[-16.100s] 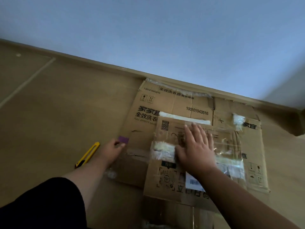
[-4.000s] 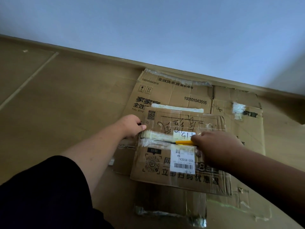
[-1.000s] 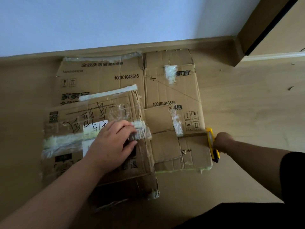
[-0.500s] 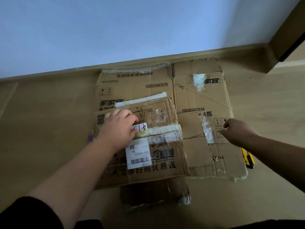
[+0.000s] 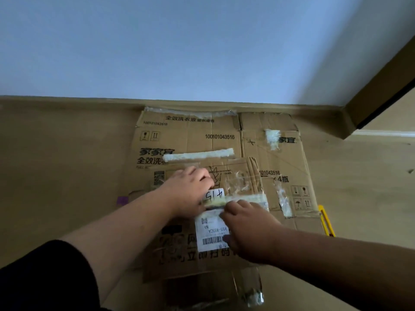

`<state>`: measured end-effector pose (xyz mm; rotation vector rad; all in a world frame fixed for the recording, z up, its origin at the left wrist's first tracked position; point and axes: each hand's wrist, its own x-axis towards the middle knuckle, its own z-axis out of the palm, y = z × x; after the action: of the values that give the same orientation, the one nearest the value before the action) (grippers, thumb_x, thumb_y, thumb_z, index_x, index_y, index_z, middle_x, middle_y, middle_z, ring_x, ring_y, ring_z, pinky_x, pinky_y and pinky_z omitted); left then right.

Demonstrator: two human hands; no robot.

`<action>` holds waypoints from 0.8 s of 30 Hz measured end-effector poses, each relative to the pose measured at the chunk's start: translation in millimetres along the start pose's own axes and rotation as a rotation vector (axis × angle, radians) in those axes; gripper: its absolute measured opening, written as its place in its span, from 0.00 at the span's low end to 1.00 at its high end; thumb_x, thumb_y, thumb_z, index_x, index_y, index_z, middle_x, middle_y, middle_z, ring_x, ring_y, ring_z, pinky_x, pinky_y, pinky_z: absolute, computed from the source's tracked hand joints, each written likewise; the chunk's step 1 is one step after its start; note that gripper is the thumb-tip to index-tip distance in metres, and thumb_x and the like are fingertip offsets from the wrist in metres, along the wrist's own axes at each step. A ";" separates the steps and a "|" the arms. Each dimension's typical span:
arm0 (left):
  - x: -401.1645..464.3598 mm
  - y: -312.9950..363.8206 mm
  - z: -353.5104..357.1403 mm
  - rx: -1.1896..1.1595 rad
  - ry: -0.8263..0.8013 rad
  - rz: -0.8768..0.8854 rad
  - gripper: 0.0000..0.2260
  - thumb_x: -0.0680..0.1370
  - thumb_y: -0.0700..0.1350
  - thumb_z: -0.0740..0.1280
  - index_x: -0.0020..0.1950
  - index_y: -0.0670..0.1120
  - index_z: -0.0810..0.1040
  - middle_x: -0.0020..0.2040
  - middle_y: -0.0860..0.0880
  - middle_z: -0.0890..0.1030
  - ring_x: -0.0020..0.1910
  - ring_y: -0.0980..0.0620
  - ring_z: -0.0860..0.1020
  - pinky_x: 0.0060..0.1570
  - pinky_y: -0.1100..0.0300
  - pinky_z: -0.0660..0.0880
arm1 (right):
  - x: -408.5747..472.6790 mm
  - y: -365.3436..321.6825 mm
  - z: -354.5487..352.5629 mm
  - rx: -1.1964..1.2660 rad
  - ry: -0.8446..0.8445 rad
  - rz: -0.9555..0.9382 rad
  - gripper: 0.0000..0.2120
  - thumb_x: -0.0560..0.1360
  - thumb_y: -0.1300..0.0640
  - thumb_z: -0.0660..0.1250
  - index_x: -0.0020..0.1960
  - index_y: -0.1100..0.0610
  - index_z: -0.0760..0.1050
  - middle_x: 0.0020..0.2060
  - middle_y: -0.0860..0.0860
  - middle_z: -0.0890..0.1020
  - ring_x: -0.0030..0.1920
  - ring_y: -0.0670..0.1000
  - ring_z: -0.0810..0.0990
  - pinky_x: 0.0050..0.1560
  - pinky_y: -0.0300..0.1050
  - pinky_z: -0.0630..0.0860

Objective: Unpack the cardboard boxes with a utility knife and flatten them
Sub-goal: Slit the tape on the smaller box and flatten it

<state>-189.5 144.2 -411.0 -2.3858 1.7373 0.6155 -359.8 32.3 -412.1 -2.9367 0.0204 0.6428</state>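
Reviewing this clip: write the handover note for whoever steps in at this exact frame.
Left hand: on the small taped box, at its taped centre seam; grip unclear.
Right hand: on the same box over the shipping label, fingers at the seam.
Utility knife: on the floor, right of the pile, in neither hand.
Done: the large printed box lies flat underneath.
Left: open the small box and flatten it.
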 end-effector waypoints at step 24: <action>-21.0 -16.2 34.8 0.156 0.400 0.109 0.15 0.75 0.57 0.64 0.55 0.49 0.76 0.54 0.50 0.79 0.53 0.49 0.77 0.51 0.52 0.73 | 34.0 -11.6 -3.0 0.143 -0.116 0.176 0.29 0.71 0.44 0.72 0.66 0.53 0.65 0.61 0.51 0.77 0.60 0.55 0.76 0.63 0.55 0.69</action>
<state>-188.4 179.7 -436.6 -2.4381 1.9887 0.0030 -327.1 43.9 -422.1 -2.7755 0.3030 0.8002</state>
